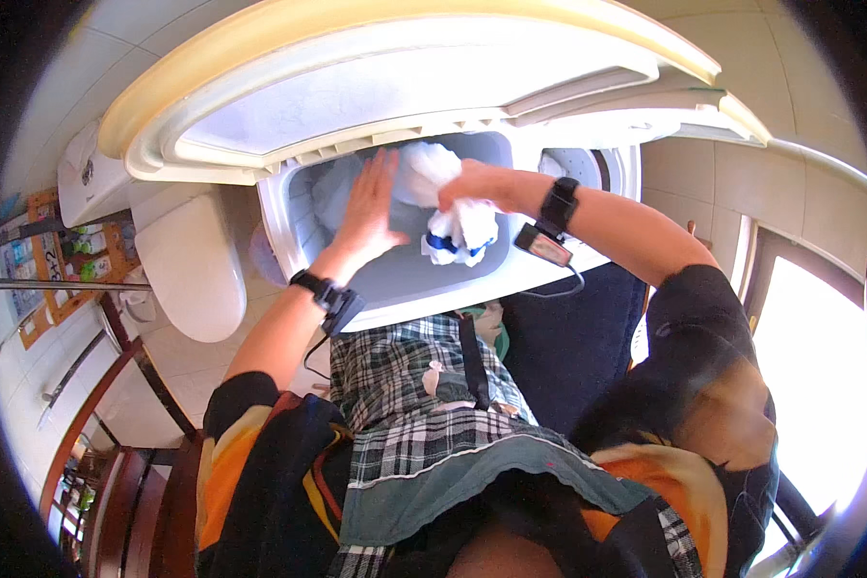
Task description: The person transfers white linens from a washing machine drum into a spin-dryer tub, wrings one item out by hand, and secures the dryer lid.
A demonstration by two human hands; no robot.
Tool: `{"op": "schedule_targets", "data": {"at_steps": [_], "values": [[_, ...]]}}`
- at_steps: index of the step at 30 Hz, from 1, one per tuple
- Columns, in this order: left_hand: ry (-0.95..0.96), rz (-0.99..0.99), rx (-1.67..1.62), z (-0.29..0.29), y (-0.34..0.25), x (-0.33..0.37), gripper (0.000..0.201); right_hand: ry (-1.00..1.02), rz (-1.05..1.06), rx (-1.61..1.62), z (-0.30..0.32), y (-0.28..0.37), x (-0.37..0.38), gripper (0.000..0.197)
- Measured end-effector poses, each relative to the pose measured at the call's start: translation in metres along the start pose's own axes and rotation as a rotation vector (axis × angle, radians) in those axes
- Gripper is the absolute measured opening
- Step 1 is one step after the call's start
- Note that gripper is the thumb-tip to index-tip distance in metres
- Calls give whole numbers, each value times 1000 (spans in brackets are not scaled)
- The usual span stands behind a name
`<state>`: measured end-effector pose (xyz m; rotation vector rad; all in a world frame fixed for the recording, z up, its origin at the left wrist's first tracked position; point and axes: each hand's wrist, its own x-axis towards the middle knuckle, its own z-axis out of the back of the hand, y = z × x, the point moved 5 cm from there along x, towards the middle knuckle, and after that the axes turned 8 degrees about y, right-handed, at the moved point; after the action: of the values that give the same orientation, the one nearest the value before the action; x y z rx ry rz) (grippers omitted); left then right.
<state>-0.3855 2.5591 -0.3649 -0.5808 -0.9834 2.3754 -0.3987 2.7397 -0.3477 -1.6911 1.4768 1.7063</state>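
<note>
Two hands over one open washer tub [289, 207]. L hand [368, 204] spread flat, holding nothing – R hand [464, 185] clenched on one white-blue cloth [462, 234].

Both forearms reach far forward: left hand [368, 207] flat with fingers spread, right hand [460, 183] clenched, black bands on both wrists.
</note>
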Motion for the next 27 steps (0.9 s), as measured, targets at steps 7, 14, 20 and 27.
{"op": "schedule_targets", "data": {"at_steps": [7,14,20,27], "values": [[-63,-175,-448,-18,-27,44,94,208,-56,39,-4,7,-55,59],[255,-218,-188,-5,-34,36,39,191,-70,-663,-7,18,-52,45],[519,46,-144,0,-44,26,28,-175,43,-1389,-23,28,-56,34],[570,246,-676,-43,-16,11,26,-327,355,-1580,-21,13,-36,46]]}}
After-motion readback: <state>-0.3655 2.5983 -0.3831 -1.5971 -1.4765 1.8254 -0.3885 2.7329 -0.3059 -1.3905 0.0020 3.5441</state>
